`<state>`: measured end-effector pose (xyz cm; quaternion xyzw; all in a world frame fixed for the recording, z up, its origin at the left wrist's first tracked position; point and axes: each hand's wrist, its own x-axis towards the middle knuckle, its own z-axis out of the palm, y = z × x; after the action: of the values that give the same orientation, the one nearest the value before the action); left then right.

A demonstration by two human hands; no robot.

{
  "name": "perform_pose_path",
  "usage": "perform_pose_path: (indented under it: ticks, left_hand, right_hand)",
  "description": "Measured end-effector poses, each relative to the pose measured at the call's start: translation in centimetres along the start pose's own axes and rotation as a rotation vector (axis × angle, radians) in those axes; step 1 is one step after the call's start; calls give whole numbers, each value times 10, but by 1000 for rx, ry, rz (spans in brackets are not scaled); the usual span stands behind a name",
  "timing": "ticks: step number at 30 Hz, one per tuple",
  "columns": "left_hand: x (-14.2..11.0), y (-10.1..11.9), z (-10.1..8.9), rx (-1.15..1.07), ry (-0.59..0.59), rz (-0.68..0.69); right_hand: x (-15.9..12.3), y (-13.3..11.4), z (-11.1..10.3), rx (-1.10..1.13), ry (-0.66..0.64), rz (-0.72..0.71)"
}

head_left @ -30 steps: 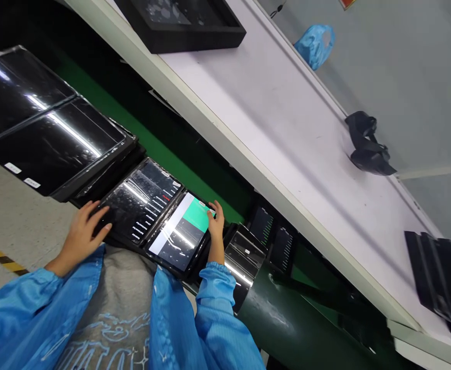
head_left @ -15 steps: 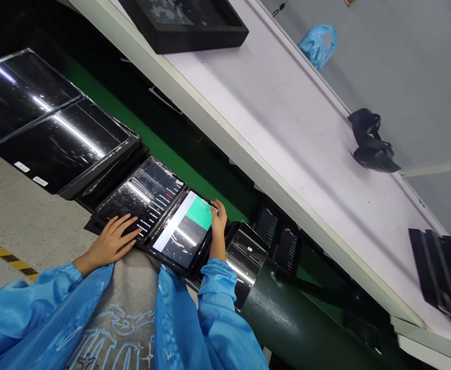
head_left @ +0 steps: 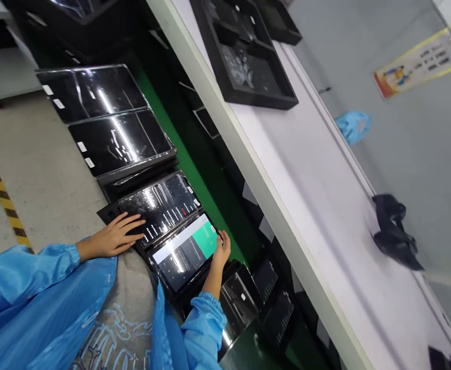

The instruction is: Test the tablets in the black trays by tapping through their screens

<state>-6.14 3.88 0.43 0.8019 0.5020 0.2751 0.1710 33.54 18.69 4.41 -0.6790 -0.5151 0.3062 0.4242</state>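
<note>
Two tablets lie side by side in a black tray, in front of my body. The left-hand tablet (head_left: 163, 205) shows lines of white text and one red line on a dark screen. My left hand (head_left: 118, 237) rests on its near edge with the fingers spread flat. The right-hand tablet (head_left: 184, 257) is lit, with a green block, a pale strip and a dark area. At its upper right corner, my right hand (head_left: 221, 248) has its fingers curled over the edge, with the thumb at the screen side.
A stack of dark tablets with white labels (head_left: 121, 139) stands to the left. More tablets (head_left: 240, 295) lie at the right. A long white bench (head_left: 287, 169) runs diagonally beyond, carrying black foam trays (head_left: 254, 67) and a black bundle (head_left: 397, 231). Striped tape (head_left: 1, 190) marks the floor.
The head view has turned and shifted left, bringing more of the tablet stack and a wall poster into sight. Both hands stay at the same tablets.
</note>
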Motion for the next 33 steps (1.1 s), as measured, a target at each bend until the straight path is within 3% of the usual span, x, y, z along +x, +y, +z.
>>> perform_pose_path:
  ticks: [4, 9, 11, 13, 16, 20, 27, 33]
  left_hand:
    - [-4, 7, 8, 25, 124, -120]
    - [9, 13, 14, -65, 448, -518]
    - [22, 7, 10, -122, 483, -637]
    - [40, -5, 2, -156, 432, -687]
    - [75, -26, -12, -170, 267, -707]
    - [133, -41, -24, -113, 30, -631]
    - [228, -13, -13, 45, -103, -655]
    - [256, 8, 8, 110, -165, -652]
  right_hand:
    - [4, 3, -2, -29, -28, -19]
    - [5, 8, -2, -46, -26, -20]
    - [6, 9, -1, -46, -27, -21]
    - [5, 10, 0, -45, -31, -22]
    - [4, 11, 1, -46, -40, -22]
    - [0, 10, 2, -44, -38, -24]
    - [-4, 7, 8, -20, 0, -9]
    - [-10, 3, 10, -24, 28, 12]
